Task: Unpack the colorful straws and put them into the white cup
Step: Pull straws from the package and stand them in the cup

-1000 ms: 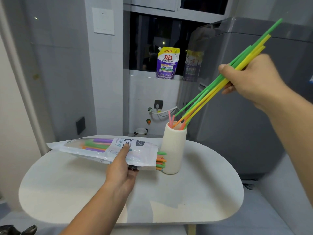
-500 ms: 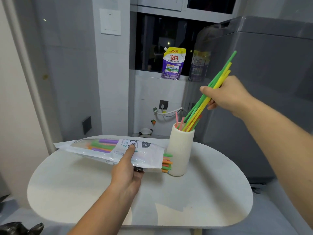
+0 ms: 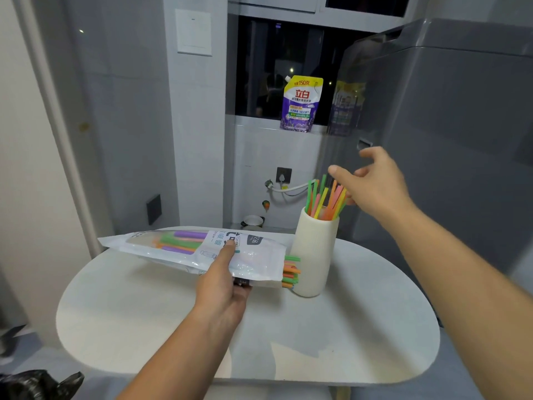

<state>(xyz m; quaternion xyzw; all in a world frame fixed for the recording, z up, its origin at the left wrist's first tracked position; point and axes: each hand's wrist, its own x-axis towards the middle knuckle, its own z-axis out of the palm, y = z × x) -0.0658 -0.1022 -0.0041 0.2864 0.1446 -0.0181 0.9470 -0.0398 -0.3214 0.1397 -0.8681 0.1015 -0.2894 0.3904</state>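
Beside the cup's mouth the right grip (image 3: pixel 372 183) hangs released, fingers spread and holding nothing, near the tips of the green, yellow, orange and pink plastic straws (image 3: pixel 326 197) leaning in the ribbed white cup (image 3: pixel 314 255). Over the pale oval desk (image 3: pixel 144 313) the left grip (image 3: pixel 222 287) clasps the clear-and-white plastic straw packet (image 3: pixel 202 252), thumb on top. Purple, green and orange straws lie inside. Their coloured ends (image 3: pixel 291 272) poke from the open end, just beside the cup. Light, slick and easily kinked, they are probably best pinched there as a bunch.

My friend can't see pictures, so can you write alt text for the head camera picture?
A person's right hand is open beside the tops of colorful straws standing in a white cup on a white table, while the left hand holds a straw packet with more straws poking out.
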